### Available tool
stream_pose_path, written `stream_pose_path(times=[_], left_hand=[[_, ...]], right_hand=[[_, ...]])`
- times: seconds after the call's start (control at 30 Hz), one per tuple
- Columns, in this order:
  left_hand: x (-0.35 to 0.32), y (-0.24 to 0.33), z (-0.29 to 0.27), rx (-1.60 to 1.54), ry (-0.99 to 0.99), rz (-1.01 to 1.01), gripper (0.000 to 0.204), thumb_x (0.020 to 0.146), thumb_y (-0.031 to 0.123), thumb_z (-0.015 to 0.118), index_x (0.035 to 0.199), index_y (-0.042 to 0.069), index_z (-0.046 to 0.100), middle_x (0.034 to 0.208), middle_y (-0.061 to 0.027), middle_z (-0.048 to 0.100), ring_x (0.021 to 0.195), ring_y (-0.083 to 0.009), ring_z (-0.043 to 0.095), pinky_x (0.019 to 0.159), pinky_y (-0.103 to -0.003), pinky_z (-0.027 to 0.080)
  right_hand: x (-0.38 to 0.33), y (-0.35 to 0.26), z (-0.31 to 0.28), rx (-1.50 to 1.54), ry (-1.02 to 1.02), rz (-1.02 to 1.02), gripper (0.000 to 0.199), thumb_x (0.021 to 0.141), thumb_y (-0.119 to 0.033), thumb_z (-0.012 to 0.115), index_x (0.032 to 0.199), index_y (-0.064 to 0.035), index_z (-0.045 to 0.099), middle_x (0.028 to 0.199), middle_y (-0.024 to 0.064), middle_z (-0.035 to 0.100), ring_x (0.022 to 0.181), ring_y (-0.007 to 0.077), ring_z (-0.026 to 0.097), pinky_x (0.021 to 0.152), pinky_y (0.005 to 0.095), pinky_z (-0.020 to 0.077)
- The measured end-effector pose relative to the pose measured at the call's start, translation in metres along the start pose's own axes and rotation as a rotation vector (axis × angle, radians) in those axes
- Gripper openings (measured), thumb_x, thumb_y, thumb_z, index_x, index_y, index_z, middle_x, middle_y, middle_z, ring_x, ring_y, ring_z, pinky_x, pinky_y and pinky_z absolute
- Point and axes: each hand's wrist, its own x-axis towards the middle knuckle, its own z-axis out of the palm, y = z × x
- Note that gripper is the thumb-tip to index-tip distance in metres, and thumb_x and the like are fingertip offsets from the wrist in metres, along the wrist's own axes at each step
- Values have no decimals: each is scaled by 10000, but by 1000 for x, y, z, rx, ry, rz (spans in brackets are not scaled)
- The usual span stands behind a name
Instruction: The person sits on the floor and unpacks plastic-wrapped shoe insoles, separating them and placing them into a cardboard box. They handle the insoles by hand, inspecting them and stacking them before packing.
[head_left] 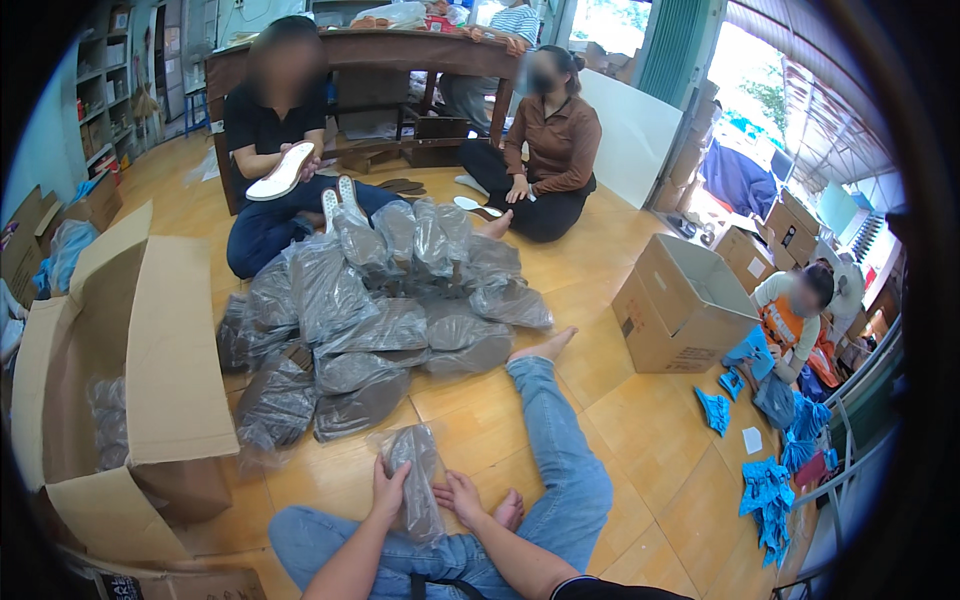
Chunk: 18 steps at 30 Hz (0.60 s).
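I sit on the floor with a clear plastic bag of brown shoe soles (420,485) upright over my lap. My left hand (390,490) is closed around the bag's left side. Beside its right edge is my right hand (462,497), fingers stretched toward the plastic; whether they touch it I cannot tell. Just beyond my hands lies a large heap of similar bagged soles (365,325). Across the heap, a person in a dark shirt holds a white-faced sole (282,172) in both hands.
An open cardboard box (185,350) with bagged soles inside stands at my left. Another open box (670,310) is at right. A person in brown (555,140) sits beyond the heap. Blue pieces (765,500) lie near a person at far right. A brown table (430,52) stands behind.
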Motion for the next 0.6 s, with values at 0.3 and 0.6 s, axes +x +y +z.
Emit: stream_pose_path(times=[0.3,0.6], left_hand=[[-5,9,0,-5,-29,22,856,812,299,738,1448,-29,268,1387,-215,436,1261,-283,450,1029,-345,386],[-2,7,-1,33,-58,4,801,805,303,746,1396,-48,336,1315,-201,504,1193,-259,509,993,-340,416]], right_hand=[[-5,-2,5,-17,29,-3,429,1001,-296,456,1359,-86,350,1123,225,597,941,278,644,766,355,552],[-6,-2,5,-14,33,-5,428,1000,-294,462,1362,-95,351,1116,212,600,942,276,643,757,354,552]])
